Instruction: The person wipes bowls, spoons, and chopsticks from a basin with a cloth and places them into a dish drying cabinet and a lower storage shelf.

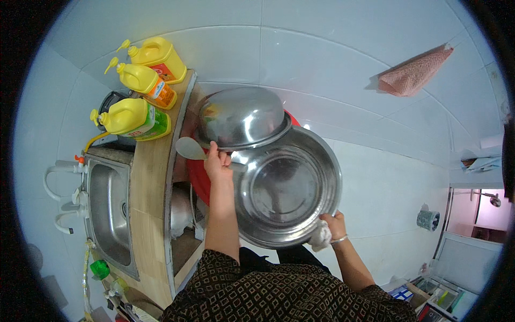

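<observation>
A pale rice paddle (190,148) is in my left hand (218,163), its broad end pointing left and its handle reaching over the large stainless steel basin (287,189). The basin's inside faces me. At its lower right rim, my right hand (334,224) grips the edge together with a bunched white cloth (320,236). Behind my left hand, a second steel basin (241,114) rests tilted, its rounded outside towards me. Part of a red plastic basin (198,179) shows beneath both; the rest of it is hidden.
Left of me is a wood-patterned counter (151,193) with a steel sink (106,213) and white faucets (80,197). Several yellow pump jugs (136,118) stand at its far end. A pink cloth (414,74) hangs on the tiled wall. A small bin (427,220) stands to the right.
</observation>
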The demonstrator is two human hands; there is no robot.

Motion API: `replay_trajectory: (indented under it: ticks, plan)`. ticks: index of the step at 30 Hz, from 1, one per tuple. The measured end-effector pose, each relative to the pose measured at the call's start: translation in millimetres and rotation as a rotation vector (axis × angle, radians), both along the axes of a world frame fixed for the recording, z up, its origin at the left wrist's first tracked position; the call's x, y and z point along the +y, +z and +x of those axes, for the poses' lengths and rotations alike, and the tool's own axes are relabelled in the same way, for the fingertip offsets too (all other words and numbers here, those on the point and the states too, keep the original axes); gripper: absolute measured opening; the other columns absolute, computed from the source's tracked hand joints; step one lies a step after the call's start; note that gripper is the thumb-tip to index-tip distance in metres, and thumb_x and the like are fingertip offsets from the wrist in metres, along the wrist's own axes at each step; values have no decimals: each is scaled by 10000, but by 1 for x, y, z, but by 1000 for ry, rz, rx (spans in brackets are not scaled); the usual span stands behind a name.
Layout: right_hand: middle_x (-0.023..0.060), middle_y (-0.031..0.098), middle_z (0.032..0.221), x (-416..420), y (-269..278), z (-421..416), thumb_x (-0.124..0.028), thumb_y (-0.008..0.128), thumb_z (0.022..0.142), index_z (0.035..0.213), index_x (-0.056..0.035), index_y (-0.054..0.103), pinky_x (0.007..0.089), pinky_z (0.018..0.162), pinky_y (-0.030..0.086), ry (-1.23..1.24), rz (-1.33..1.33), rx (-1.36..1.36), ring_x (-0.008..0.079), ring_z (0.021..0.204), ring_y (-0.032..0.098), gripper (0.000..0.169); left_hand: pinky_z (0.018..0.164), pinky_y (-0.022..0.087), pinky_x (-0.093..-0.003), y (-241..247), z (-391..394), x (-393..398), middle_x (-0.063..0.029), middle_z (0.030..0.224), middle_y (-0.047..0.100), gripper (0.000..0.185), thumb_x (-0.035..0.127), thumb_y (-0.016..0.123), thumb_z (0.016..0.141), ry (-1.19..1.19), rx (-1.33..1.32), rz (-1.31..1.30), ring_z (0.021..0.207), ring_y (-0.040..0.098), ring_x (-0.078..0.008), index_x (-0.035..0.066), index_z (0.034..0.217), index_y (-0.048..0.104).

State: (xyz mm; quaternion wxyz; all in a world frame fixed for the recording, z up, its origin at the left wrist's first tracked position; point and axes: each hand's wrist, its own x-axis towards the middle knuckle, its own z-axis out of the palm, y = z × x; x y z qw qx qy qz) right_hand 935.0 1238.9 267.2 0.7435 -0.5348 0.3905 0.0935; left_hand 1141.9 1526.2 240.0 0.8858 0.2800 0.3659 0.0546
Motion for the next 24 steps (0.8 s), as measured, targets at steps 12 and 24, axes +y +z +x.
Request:
replay_trajectory:
  ticks: [12, 24]
  plan:
    - [41, 601, 713, -78, 78, -71, 25, 533, 640, 769, 20, 588, 245, 554, 442, -168, -468, -107, 108, 601, 543, 141, 354, 217, -225, -113, -89, 20, 30, 536, 293, 121, 232, 476, 868, -112, 302, -153, 403, 257, -74, 118, 832, 460]
    - [0, 580, 696, -31, 191, -33, 34, 569, 651, 719, -3, 587, 224, 562, 405, -33, -629, -403, 79, 588, 498, 80, 341, 228, -231, -147, -133, 42, 3, 644, 449, 76, 204, 472, 839, -216, 465, -95, 388, 291, -88, 139, 799, 472]
